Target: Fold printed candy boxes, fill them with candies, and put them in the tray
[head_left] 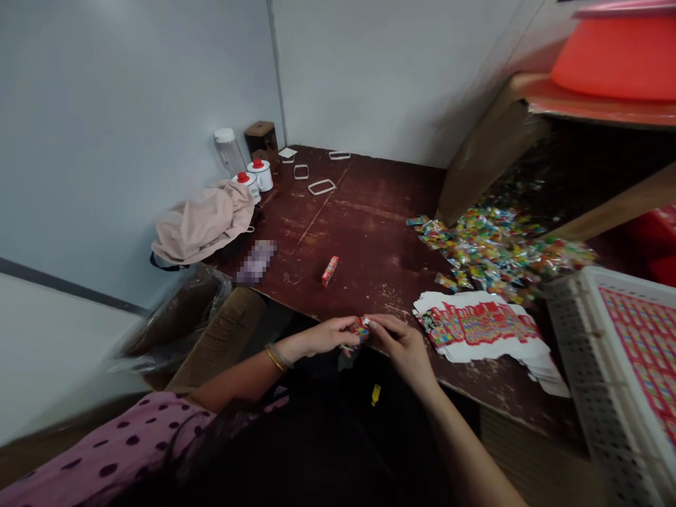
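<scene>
Near the table's front edge, my left hand point(332, 336) is closed around a small red patterned carton point(361, 329). My right hand point(400, 339) pinches the carton's white end flap from the other side. A second small red carton point(330, 270) lies on the table beyond my hands. To the right are flat, unfolded printed cartons point(475, 327) in an overlapping stack. Behind them is a heap of colourful wrapped candies point(491, 246) spilling from a cardboard box point(478, 151) on its side. A small yellow piece point(375, 395) lies on my dark lap.
A white plastic crate point(578, 331) holding rows of red cartons stands at the right. A red tub point(617, 60) sits on the cardboard box. At left are a beige bag point(203, 218), white lidded mugs point(261, 174) and a clear jug point(229, 151). Rubber-band-like white loops point(322, 187) lie farther back.
</scene>
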A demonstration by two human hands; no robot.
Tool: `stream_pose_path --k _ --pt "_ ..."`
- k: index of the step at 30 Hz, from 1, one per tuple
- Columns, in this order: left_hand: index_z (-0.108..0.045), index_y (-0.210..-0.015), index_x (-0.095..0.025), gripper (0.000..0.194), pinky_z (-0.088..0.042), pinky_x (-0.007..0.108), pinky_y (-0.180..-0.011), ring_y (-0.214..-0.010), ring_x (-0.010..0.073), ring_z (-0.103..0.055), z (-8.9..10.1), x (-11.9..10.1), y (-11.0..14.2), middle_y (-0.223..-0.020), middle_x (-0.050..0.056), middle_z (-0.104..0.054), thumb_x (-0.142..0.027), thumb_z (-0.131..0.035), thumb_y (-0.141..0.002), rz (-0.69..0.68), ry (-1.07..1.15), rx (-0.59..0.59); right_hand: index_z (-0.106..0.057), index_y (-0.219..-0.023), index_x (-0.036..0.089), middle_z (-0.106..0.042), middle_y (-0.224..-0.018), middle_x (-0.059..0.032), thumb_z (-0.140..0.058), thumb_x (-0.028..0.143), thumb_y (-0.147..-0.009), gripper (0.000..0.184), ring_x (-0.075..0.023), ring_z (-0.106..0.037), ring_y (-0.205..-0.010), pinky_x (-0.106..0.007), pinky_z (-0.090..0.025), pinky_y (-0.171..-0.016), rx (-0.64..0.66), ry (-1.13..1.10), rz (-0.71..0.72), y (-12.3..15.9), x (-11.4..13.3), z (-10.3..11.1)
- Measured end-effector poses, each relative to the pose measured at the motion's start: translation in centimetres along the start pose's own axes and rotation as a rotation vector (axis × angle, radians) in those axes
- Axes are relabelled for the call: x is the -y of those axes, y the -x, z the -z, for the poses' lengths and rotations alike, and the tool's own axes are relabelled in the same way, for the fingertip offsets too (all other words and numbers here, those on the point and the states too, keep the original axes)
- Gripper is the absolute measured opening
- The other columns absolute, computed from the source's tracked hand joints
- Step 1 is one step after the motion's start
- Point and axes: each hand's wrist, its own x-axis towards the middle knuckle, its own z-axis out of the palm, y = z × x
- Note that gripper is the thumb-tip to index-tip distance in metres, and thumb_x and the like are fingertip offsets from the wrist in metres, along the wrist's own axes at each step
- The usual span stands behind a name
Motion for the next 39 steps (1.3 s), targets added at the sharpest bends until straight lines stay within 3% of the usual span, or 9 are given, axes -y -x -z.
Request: stream_pose_path --k 6,10,16,20,24,28,31,35,39 --pt "-0.055 -0.118 -0.014 0.040 -0.049 0.028 -0.067 -0.077 0.0139 -0.054 -1.0 1.3 0.6 -0.092 0.004 -0.055 -0.040 -0.052 -0.087 0.005 -0.066 -0.147 -0.068 -0.117 0.024 -0.060 -0.126 -0.0105 -0.053 0.045 -0.089 0.038 -0.0241 -0.056 -0.117 -0.042 -0.043 -0.102 -0.107 0.106 0.073 1.6 -1.1 -2.5" --pt "-0.051 -0.130 -0.019 0.045 -0.044 0.038 -0.095 -0.106 0.0222 -0.054 -1.0 1.4 0.6 -0.115 0.010 -0.057 -0.029 -0.055 -0.086 -0.211 -0.344 -0.321 -0.060 -0.128 0.022 -0.062 -0.125 -0.0104 -0.054 0.049 -0.088 0.049 -0.0228 -0.059 -0.114 -0.040 -0.045 -0.100 -0.061 0.070 -0.041 -0.7 -3.0 -3.6" --pt "-0.044 -0.138 -0.016 0.056 -0.028 0.042 -0.111 -0.128 0.0281 -0.042 5.4 -0.3 -2.1 -0.136 0.015 -0.044 -0.028 -0.057 -0.084 -0.306 -0.592 -0.802 -0.068 -0.112 0.016 -0.072 -0.106 -0.0133 -0.047 0.059 -0.086 0.055 -0.0282 -0.066 -0.100 -0.044 -0.049 -0.090 -0.211 0.136 -0.111 -12.0 -5.5 -4.0" --pt "-0.051 -0.129 -0.014 0.042 -0.034 0.043 -0.109 -0.123 0.0255 -0.048 8.5 0.2 -5.0 -0.128 0.015 -0.052 -0.025 -0.047 -0.089 -0.287 -0.719 -0.780 -0.070 -0.106 0.015 -0.073 -0.103 -0.0128 -0.042 0.057 -0.088 0.054 -0.0252 -0.067 -0.094 -0.040 -0.051 -0.087 -0.191 0.148 -0.059 -15.5 -5.2 -6.9" --pt "-0.051 -0.129 -0.014 0.041 -0.037 0.044 -0.107 -0.122 0.0251 -0.050 9.2 1.3 -5.7 -0.128 0.016 -0.052 -0.027 -0.045 -0.090 -0.278 -0.792 -0.780 -0.071 -0.106 0.017 -0.069 -0.111 -0.0130 -0.044 0.054 -0.088 0.050 -0.0256 -0.064 -0.103 -0.041 -0.047 -0.094 -0.184 0.201 -0.007 -12.4 -5.3 -5.2" --pt "-0.048 -0.133 -0.016 0.046 -0.046 0.039 -0.098 -0.118 0.0238 -0.053 8.8 1.3 -3.6 -0.135 0.017 -0.046 -0.029 -0.050 -0.089 -0.349 -0.774 -0.859 -0.070 -0.108 0.020 -0.064 -0.121 -0.0128 -0.051 0.053 -0.086 0.045 -0.0287 -0.056 -0.114 -0.047 -0.040 -0.102 -0.252 0.376 0.020 -4.5 -7.0 3.3" --pt "-0.052 -0.129 -0.022 0.039 -0.049 0.033 -0.090 -0.116 0.0201 -0.053 7.0 0.7 -1.7 -0.135 0.012 -0.046 -0.026 -0.046 -0.091 -0.507 -0.762 -0.870 -0.066 -0.116 0.020 -0.058 -0.129 -0.0149 -0.052 0.055 -0.085 0.049 -0.0341 -0.048 -0.120 -0.053 -0.039 -0.099 -0.351 0.803 0.032 1.9 -8.6 9.2" --pt "-0.062 -0.115 -0.021 0.029 -0.050 0.027 -0.081 -0.099 0.0156 -0.059 1.8 0.8 -0.9 -0.126 0.009 -0.054 -0.023 -0.046 -0.090 -0.488 -0.679 -0.556 -0.059 -0.127 0.022 -0.061 -0.129 -0.0111 -0.045 0.034 -0.093 0.039 -0.0315 -0.050 -0.119 -0.049 -0.039 -0.094 -0.225 1.108 0.049 6.6 -9.7 10.9" --pt "-0.067 -0.105 -0.017 0.024 -0.048 0.027 -0.082 -0.089 0.0142 -0.061 -3.4 2.1 -1.7 -0.109 0.007 -0.065 -0.022 -0.051 -0.087 -0.307 -0.621 -0.199 -0.064 -0.115 0.018 -0.068 -0.113 -0.0106 -0.043 0.028 -0.093 0.032 -0.0265 -0.059 -0.099 -0.040 -0.042 -0.088 -0.254 1.067 0.003 5.9 -9.0 9.2"
